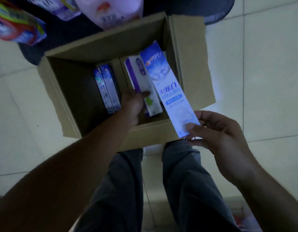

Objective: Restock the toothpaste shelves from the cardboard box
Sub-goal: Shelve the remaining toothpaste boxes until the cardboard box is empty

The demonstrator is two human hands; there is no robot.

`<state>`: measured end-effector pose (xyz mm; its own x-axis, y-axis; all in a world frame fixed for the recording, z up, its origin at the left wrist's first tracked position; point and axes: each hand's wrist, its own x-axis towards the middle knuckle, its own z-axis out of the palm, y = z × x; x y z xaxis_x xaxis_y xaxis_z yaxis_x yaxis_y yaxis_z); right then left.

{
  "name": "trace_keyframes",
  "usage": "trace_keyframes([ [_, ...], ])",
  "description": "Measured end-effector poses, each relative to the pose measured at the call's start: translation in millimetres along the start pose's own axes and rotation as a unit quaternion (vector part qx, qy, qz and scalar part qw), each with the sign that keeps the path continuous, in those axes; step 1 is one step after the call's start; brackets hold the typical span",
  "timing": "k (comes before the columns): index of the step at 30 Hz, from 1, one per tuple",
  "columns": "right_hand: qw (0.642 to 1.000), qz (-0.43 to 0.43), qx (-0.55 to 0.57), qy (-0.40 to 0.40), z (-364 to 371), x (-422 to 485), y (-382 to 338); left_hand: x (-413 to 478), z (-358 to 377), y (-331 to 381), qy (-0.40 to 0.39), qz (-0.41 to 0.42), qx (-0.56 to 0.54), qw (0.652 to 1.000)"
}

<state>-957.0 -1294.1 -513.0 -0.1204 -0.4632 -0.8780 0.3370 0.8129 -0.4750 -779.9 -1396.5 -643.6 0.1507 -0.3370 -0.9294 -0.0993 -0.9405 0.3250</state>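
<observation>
Blue-white "炫白" carton [164, 84] in right hand [217, 133], left hand [132, 105] inside cardboard box [150, 136].

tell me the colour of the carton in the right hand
The toothpaste carton in the right hand is pale blue and white; head view.

The head camera is looking almost straight down from close above the open cardboard box [191, 67], which is filling the upper middle of its wide-angle view, the wearer's trouser legs [124, 190] below it, tiled floor [270, 64] around it.
</observation>
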Motion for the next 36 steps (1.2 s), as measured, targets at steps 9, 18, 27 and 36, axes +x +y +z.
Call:
trace_keyframes([
  [9, 0.989, -0.045, -0.09, -0.109, 28, -137, -143, -226, -159, 79, -0.031, 0.083, -0.097, 0.991],
  [18, 0.946, -0.185, -0.17, -0.202, 91, -310, -286, -466, -258, 167, 0.001, 0.231, -0.191, 0.954],
  [27, 0.89, -0.304, -0.215, -0.263, 147, -463, -377, -633, -347, 224, -0.002, 0.378, -0.235, 0.895],
  [36, 0.829, -0.435, -0.224, -0.27, 202, -549, -419, -701, -413, 253, -0.043, 0.494, -0.238, 0.835],
])
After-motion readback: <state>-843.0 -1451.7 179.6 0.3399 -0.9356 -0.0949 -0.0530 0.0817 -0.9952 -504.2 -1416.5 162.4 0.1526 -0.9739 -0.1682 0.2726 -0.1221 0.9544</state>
